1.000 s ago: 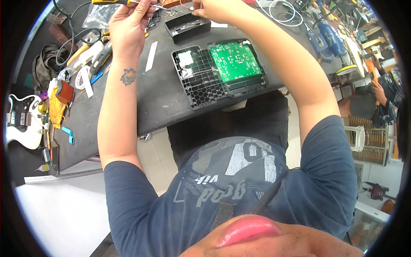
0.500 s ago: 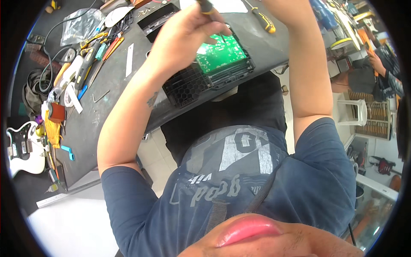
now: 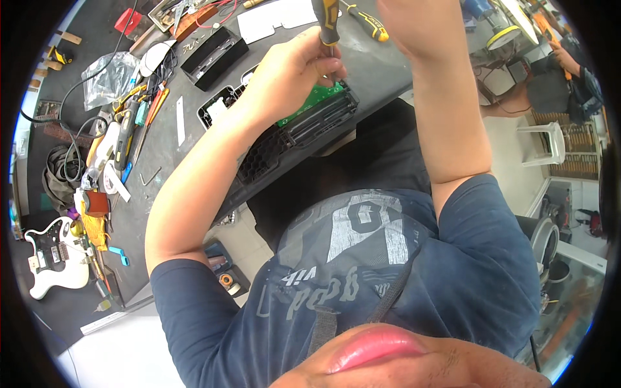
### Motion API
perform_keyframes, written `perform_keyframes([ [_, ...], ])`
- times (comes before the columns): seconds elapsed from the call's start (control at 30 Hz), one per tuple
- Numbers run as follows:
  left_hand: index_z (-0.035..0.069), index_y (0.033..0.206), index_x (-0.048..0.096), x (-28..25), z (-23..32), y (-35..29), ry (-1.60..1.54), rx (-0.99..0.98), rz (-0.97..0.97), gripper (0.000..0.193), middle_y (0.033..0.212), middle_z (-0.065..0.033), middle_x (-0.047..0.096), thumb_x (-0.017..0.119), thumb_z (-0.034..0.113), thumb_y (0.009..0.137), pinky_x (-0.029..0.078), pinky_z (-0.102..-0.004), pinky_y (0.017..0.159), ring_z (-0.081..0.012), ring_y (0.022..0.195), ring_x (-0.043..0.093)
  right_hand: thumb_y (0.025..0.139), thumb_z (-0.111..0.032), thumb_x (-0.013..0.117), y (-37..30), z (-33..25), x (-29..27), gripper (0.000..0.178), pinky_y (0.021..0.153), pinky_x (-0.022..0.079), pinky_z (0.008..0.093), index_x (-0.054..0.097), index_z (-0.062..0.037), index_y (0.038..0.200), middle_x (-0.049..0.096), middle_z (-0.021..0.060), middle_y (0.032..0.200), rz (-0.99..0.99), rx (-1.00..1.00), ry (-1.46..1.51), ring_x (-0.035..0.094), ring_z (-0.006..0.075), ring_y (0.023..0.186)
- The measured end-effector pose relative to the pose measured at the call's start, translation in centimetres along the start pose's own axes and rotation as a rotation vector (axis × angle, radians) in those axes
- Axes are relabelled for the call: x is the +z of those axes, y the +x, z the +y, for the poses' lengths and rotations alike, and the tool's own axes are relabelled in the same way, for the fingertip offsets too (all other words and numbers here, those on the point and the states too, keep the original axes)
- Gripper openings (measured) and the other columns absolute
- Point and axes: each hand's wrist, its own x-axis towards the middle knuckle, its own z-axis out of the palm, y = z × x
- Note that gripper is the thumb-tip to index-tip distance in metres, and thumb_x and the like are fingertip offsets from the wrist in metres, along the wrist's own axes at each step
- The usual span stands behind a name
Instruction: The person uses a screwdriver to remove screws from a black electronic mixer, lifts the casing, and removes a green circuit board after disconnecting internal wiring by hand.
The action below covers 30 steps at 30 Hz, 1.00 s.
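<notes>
Dark desk (image 3: 380, 72); left hand (image 3: 296, 68) pinches a screwdriver (image 3: 330, 27), which, slipping, could scratch the green board (image 3: 317, 102) beneath; right hand (image 3: 409, 24): cannot tell.

Left of the left forearm (image 3: 204, 174), a hand could pass over the bench (image 3: 165, 154); the ruler (image 3: 180, 121) lay flat, but the box (image 3: 223, 70) stood in the way beyond

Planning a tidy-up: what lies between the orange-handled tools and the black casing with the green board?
The head view shows a flat white strip lying between them on the dark bench.
</notes>
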Motion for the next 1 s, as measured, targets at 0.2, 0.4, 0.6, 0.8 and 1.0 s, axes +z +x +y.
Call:
perform_keyframes([
  [0.2,0.001,0.117,0.061,0.0,0.0,0.0,-0.001,0.030,0.023,0.013,0.102,-0.0082,0.072,0.059,0.003,0.105,0.062,-0.0331,0.087,-0.0178,0.099,0.072,0.104,-0.025,0.068,-1.1,-0.6,-0.1,0.028,0.074,0.048,0.0220,0.067,0.0022,0.110,0.066,0.0002,0.093,-0.039,0.057,-0.075,0.058,0.0054,0.084],
  [0.4,0.002,0.115,0.060,0.5,-0.3,0.3,0.023,0.064,0.029,0.013,0.099,-0.0096,0.075,0.060,0.005,0.103,0.061,-0.0338,0.084,-0.0195,0.096,0.075,0.105,-0.027,0.066,-1.6,1.9,0.0,0.028,0.071,0.046,0.0213,0.067,0.0005,0.103,0.065,-0.0014,0.088,-0.057,0.054,-0.036,0.055,0.0040,0.079],
  [0.6,0.001,0.115,0.061,-0.2,0.8,1.0,0.127,0.044,-0.066,0.015,0.100,-0.0103,0.076,0.061,0.005,0.102,0.059,-0.0344,0.084,-0.0197,0.095,0.075,0.105,-0.025,0.062,-2.3,1.3,0.2,0.026,0.065,0.043,0.0201,0.067,-0.0016,0.096,0.061,-0.0029,0.080,0.020,0.191,0.140,0.053,0.0029,0.073],
  [0.8,0.001,0.117,0.069,-0.6,-0.2,0.5,0.195,0.029,-0.073,0.024,0.095,-0.0075,0.077,0.071,0.016,0.098,0.057,-0.0331,0.083,-0.0179,0.087,0.074,0.106,-0.021,0.058,-1.7,1.3,-0.7,0.027,0.046,0.030,0.0227,0.066,-0.0012,0.090,0.048,-0.0041,0.063,-0.101,0.358,0.507,0.040,0.0040,0.051],
  [1.0,0.003,0.106,0.073,-0.4,0.1,1.4,0.136,-0.019,-0.055,0.012,0.098,-0.0033,0.078,0.070,0.012,0.099,0.056,-0.0282,0.084,-0.0116,0.087,0.069,0.103,-0.033,0.059,1.4,2.0,-2.5,0.037,0.051,0.046,0.0323,0.071,0.0016,0.099,0.058,0.0036,0.059,-0.388,0.270,-0.001,0.058,0.0165,0.054],
])
